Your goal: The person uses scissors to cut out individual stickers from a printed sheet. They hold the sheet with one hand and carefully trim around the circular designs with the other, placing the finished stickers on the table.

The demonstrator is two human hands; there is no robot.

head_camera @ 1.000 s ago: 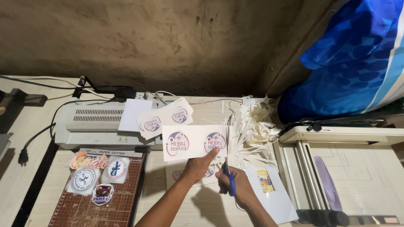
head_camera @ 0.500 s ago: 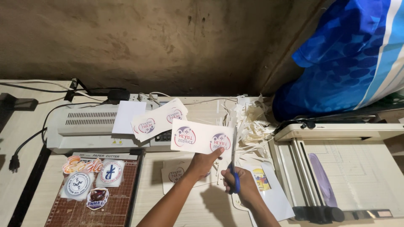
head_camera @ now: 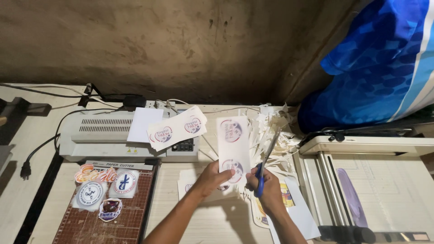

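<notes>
1. Sticker cut-outs [head_camera: 106, 190] lie on the brown gridded cutting mat [head_camera: 90, 226], unchanged.
2. Left hand [head_camera: 212, 178] pinches the white printed sticker strip [head_camera: 233, 147], now turned upright from horizontal, presenting a new edge.
3. Right hand [head_camera: 269, 185] grips the blue-handled scissors [head_camera: 266, 165], blades beside the strip.

A grey laminator [head_camera: 104, 135] is seen up and left of the hands, with a stack of printed sheets [head_camera: 177, 128] laid on it. A paper cutter [head_camera: 108, 212] bearing cut stickers [head_camera: 105, 187] lies left. Paper trimmings [head_camera: 275, 135] are heaped just above.
</notes>
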